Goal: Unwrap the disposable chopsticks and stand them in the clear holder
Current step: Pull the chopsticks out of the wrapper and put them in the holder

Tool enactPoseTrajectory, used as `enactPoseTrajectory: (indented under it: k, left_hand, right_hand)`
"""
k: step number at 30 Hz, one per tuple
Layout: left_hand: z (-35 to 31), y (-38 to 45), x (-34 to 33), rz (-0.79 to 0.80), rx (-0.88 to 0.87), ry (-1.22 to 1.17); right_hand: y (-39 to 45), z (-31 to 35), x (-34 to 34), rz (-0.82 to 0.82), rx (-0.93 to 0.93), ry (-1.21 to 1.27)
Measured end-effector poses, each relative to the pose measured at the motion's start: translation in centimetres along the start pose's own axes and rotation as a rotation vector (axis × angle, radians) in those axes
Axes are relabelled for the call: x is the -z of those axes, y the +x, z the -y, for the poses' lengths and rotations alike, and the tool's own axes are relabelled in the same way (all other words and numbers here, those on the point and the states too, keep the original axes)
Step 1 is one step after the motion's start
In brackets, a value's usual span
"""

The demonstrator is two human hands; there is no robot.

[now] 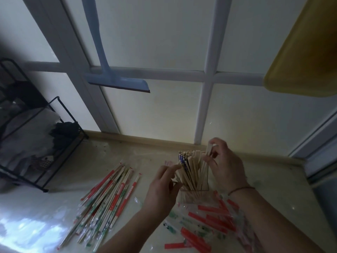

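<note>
While the clear plastic holder stands on the pale counter packed with bare wooden chopsticks, one unwrapped pair is pinched in the right hand at the bundle's far side. With fingers relaxed, the left hand touches the bundle. Probably the pair should be lowered upright into a gap. Wrapped red-and-green chopsticks remain left; empty wrappers are heaped near.

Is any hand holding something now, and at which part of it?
The right hand pinches bare chopsticks near their top ends, above the clear holder. The left hand only touches the bundle.
</note>
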State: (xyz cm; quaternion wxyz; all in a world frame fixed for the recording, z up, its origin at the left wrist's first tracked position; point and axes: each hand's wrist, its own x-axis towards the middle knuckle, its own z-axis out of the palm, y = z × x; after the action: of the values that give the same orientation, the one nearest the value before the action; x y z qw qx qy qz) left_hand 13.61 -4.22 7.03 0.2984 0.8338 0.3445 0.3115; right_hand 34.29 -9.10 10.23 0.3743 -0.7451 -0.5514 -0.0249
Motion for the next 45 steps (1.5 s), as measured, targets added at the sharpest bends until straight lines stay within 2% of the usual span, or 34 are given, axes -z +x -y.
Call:
enactPoseTrajectory:
  k: [4,9,12,16,19,23,27,32,35,38,42,45]
  left_hand:
    - [-0.3,1.2,-0.8,-0.062,0.005,-0.084]
    - [-0.6,1.5,-1.6,-0.112,0.1,-0.281]
    - [0.0,0.4,-1.1,-0.049,0.116,-0.319]
    - [3.8,-3.0,0.5,-0.049,0.086,-0.118]
    - [9.4,-5.8,2.4,-0.062,0.137,0.245]
    - [15.9,-9.4,4.9,0.108,0.397,0.613]
    - [17.2,-10.3,5.7,0.215,0.505,0.708]
    - [17.1,-9.1,5.9,0.294,0.484,0.802]
    - [17.1,-9.0,6.3,0.329,0.509,0.75]
    - [16.9,-9.5,7.0,0.279,0.456,0.663]
    - [16.3,-10.6,8.6,0.182,0.239,0.61]
    - [15.6,-10.1,11.4,0.076,0.179,0.473]
  right_hand:
    - [-1.7,-1.8,-1.3,-0.006,0.187,-0.144]
    - [-3.1,-2.2,-1.2,0.001,0.183,-0.149]
    - [-3.8,-1.7,-1.1,-0.016,0.125,-0.127]
    - [-5.5,0.5,-1.0,-0.238,0.128,-0.051]
    - [-7.2,3.0,-1.3,-0.33,0.307,0.007]
    - [-8.5,6.1,-3.2,-0.281,0.434,0.073]
    - [-9.5,8.5,-5.3,-0.201,0.42,0.078]
    - [-10.1,10.8,-6.0,-0.158,0.461,0.055]
    - [-10.3,11.7,-6.3,-0.139,0.456,0.079]
    - [-10.8,12.1,-6.7,-0.115,0.462,0.087]
    - [-11.0,11.5,-7.2,0.087,0.445,-0.003]
    - [-11.3,10.4,-7.6,0.244,0.396,-0.067]
